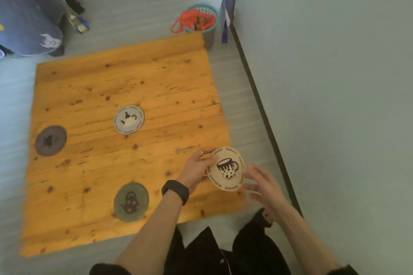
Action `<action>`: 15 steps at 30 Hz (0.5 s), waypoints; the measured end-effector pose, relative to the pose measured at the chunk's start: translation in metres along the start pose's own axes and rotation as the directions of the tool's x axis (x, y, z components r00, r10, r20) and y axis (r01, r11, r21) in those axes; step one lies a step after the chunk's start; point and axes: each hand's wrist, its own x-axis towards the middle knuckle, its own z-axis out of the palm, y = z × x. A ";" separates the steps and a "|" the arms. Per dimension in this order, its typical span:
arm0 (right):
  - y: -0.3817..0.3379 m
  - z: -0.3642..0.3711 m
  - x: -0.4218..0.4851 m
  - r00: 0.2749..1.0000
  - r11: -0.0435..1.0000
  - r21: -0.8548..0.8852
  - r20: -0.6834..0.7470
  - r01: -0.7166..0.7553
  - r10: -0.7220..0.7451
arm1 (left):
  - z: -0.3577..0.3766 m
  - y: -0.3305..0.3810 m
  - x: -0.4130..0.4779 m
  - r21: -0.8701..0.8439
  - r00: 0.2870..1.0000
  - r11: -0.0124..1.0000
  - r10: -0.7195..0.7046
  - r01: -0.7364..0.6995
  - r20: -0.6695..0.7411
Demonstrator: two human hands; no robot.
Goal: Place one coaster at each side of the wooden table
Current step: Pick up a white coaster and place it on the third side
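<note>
A square wooden table (138,87) fills the middle of the view. A white coaster (129,119) lies near its centre. At the left edge rests a dark grey coaster (50,140), and a grey-green coaster (131,202) with a kettle print lies near the front edge. My left hand (197,168) grips a cream coaster (226,169) with a mug print, held above the table's right edge. My right hand (263,187) hovers just right of that coaster, fingers spread, and I cannot tell whether they touch it.
A teal basket (209,12) with orange contents stands on the floor past the table's far right corner. A pale wall (335,73) with a dark skirting runs along the right. A dark blue patterned cloth (29,13) sits at the far left.
</note>
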 end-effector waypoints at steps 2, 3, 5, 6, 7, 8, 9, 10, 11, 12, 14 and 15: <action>0.007 -0.049 -0.014 0.999 0.998 -0.061 0.039 0.009 -0.006 | 0.049 -0.007 -0.008 0.021 1.000 1.000 -0.024 0.023 0.014; 0.009 -0.070 -0.021 0.998 0.997 -0.078 0.063 0.005 0.000 | 0.071 -0.011 -0.012 0.037 0.999 0.999 -0.025 0.024 0.025; 0.013 -0.107 -0.028 0.996 0.997 -0.074 0.086 -0.014 0.020 | 0.108 -0.018 -0.015 0.060 0.999 0.998 -0.013 0.011 0.032; 0.015 -0.122 -0.030 0.996 0.998 -0.058 0.081 -0.027 0.031 | 0.123 -0.020 -0.016 0.051 1.000 0.999 -0.012 0.011 0.022; 0.016 -0.135 -0.031 0.997 0.999 -0.041 0.066 -0.033 0.036 | 0.137 -0.022 -0.017 0.009 1.000 1.000 -0.018 0.018 0.009; 0.017 -0.146 -0.031 0.999 0.999 -0.023 0.040 -0.033 0.034 | 0.149 -0.024 -0.017 -0.056 1.000 0.998 -0.031 0.031 0.005; 0.016 -0.155 -0.031 0.999 0.999 -0.006 0.010 -0.031 0.031 | 0.159 -0.028 -0.018 -0.118 0.999 0.992 -0.048 0.049 0.012; 0.016 -0.164 -0.030 0.999 1.000 0.004 -0.023 -0.028 0.028 | 0.167 -0.033 -0.018 -0.145 0.997 0.987 -0.070 0.072 0.022; 0.015 -0.171 -0.031 0.998 1.000 0.004 -0.051 -0.025 0.025 | 0.173 -0.038 -0.018 -0.121 0.995 0.988 -0.093 0.095 0.022; 0.013 -0.177 -0.030 0.998 1.000 -0.008 -0.067 -0.021 0.021 | 0.179 -0.043 -0.017 -0.064 0.994 0.992 -0.112 0.112 0.005; 0.010 -0.186 -0.027 0.997 0.998 -0.056 -0.071 -0.023 0.018 | 0.189 -0.051 -0.015 0.008 0.991 0.992 -0.125 0.125 -0.054; 0.008 -0.189 -0.024 0.998 0.996 -0.085 -0.067 -0.028 0.022 | 0.193 -0.051 -0.014 0.001 0.989 0.993 -0.121 0.122 -0.079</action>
